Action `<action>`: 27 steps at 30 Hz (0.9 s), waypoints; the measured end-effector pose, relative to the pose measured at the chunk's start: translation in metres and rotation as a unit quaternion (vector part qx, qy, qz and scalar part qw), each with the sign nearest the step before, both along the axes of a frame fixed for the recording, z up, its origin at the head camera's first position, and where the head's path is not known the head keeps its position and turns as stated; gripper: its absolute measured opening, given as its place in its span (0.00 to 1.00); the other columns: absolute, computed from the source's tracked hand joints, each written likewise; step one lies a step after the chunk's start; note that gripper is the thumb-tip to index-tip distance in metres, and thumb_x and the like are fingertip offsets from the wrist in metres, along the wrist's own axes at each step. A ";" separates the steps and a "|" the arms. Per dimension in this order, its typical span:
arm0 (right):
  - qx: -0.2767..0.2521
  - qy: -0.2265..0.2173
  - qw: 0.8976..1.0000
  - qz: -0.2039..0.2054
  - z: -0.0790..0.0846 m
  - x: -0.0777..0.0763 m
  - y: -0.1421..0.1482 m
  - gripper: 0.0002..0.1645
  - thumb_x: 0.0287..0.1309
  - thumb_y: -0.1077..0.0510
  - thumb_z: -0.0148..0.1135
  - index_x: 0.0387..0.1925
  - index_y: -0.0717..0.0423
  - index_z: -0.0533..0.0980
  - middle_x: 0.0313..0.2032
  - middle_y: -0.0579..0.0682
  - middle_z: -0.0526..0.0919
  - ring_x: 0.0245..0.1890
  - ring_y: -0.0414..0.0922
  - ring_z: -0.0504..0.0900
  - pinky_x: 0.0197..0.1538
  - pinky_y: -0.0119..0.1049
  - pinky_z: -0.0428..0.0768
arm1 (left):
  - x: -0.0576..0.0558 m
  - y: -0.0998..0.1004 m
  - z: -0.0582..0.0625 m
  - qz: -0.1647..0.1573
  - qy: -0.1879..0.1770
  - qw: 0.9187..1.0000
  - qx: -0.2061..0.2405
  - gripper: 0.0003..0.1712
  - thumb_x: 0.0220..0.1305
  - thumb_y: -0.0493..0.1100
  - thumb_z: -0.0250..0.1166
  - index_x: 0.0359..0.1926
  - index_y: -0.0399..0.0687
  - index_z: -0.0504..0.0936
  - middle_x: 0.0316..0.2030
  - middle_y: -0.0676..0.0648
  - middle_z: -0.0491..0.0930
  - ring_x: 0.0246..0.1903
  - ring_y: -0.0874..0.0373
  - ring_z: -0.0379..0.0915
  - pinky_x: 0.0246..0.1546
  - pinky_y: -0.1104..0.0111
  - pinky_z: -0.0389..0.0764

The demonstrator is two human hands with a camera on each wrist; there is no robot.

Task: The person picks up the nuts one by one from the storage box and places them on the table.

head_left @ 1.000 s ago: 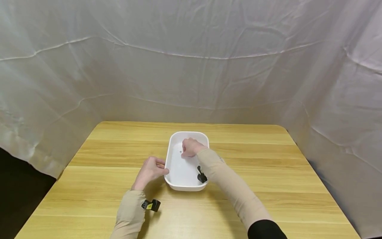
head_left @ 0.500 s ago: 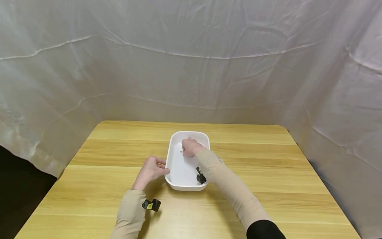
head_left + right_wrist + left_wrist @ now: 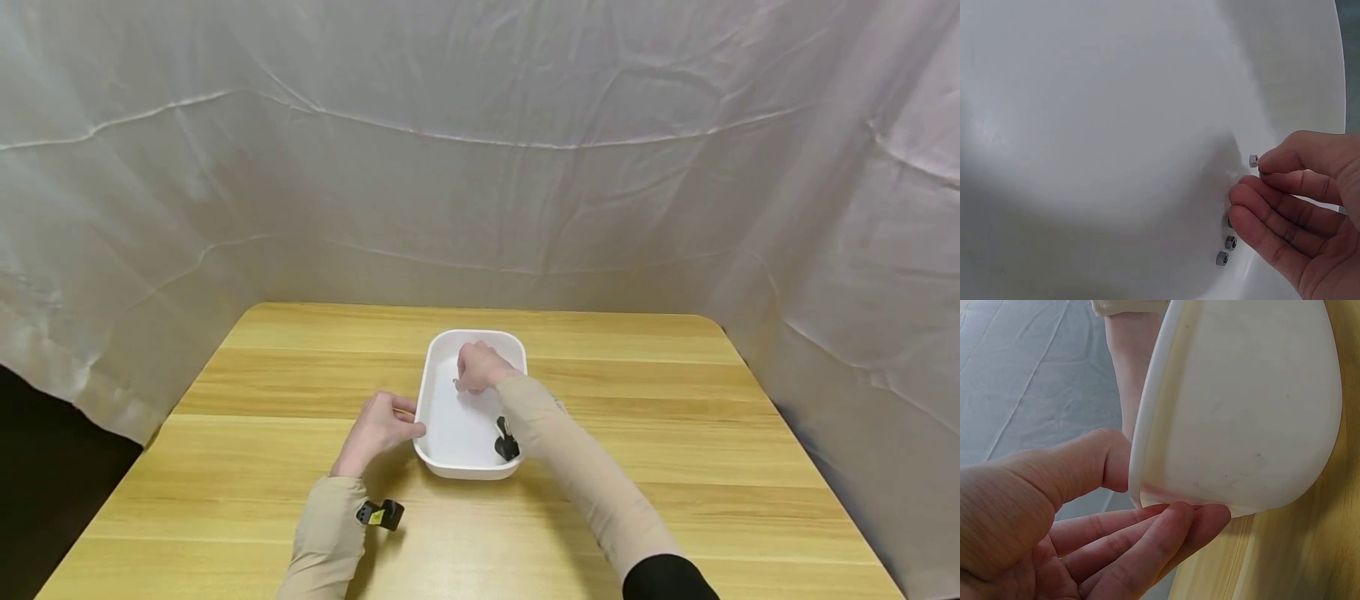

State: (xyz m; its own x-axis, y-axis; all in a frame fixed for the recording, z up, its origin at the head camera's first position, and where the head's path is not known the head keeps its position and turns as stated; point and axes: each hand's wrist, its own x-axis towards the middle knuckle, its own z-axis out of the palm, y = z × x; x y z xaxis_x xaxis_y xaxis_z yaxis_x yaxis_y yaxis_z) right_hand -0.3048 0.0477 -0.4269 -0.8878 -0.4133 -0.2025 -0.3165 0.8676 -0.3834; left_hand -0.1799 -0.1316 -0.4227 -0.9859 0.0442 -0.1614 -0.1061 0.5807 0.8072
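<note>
A white plastic tray (image 3: pixel 457 437) stands in the middle of the table. My left hand (image 3: pixel 381 429) grips its left side, thumb at the rim and fingers against the outer wall, as the left wrist view shows. My right hand (image 3: pixel 482 367) reaches inside the tray. In the right wrist view its thumb and forefinger pinch a small dark piece, apparently a hex nut (image 3: pixel 1264 175), mostly hidden by the fingertips. A silvery hex nut (image 3: pixel 1254 160) lies right beside the thumb tip. Below the other fingers lie a second nut (image 3: pixel 1230 242) and a third nut (image 3: pixel 1222 258); another is partly covered.
The light wooden table (image 3: pixel 645 400) surrounds the tray on all sides. Behind and beside it hangs a pale grey cloth (image 3: pixel 480 200). A black wrist camera (image 3: pixel 381 515) sits at the left wrist, and another black camera (image 3: pixel 507 446) at the right wrist overhangs the tray.
My right hand has shifted slightly, so its fingertips now come right beside the small nut that showed apart from them earlier. The left hand and the tray stay practically still.
</note>
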 end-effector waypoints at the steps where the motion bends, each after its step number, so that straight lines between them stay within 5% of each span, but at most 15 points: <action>1: -0.008 -0.004 1.000 0.001 0.000 0.000 0.001 0.11 0.52 0.61 0.69 0.17 0.54 0.80 0.14 0.45 0.78 0.23 0.42 0.77 0.29 0.29 0.73 | 0.000 0.000 0.000 -0.001 0.000 1.000 0.001 0.21 0.49 0.34 0.71 0.46 0.29 0.85 0.39 0.33 0.88 0.39 0.45 0.88 0.43 0.60 0.88; 8: -0.069 -0.025 0.997 0.014 0.002 -0.001 0.003 0.07 0.54 0.66 0.64 0.23 0.58 0.83 0.19 0.54 0.86 0.16 0.38 0.75 0.23 0.25 0.70 | 0.000 0.000 -0.001 -0.003 0.004 1.000 0.007 0.21 0.49 0.33 0.71 0.46 0.28 0.84 0.39 0.32 0.88 0.39 0.45 0.88 0.42 0.59 0.88; 14: -0.096 -0.049 0.994 0.025 0.006 0.001 0.004 0.05 0.53 0.70 0.66 0.30 0.62 0.86 0.21 0.52 0.86 0.18 0.38 0.76 0.19 0.25 0.69 | -0.001 0.000 -0.003 0.003 0.001 1.000 0.009 0.21 0.49 0.34 0.70 0.46 0.29 0.85 0.40 0.32 0.88 0.39 0.45 0.88 0.44 0.59 0.88; 27: -0.172 -0.073 0.982 0.023 0.021 0.007 0.011 0.08 0.53 0.67 0.70 0.37 0.64 0.86 0.28 0.56 0.91 0.21 0.38 0.84 0.20 0.27 0.72 | -0.002 -0.001 0.002 -0.008 -0.006 1.000 0.017 0.21 0.52 0.33 0.70 0.48 0.26 0.83 0.41 0.31 0.87 0.41 0.43 0.88 0.45 0.57 0.88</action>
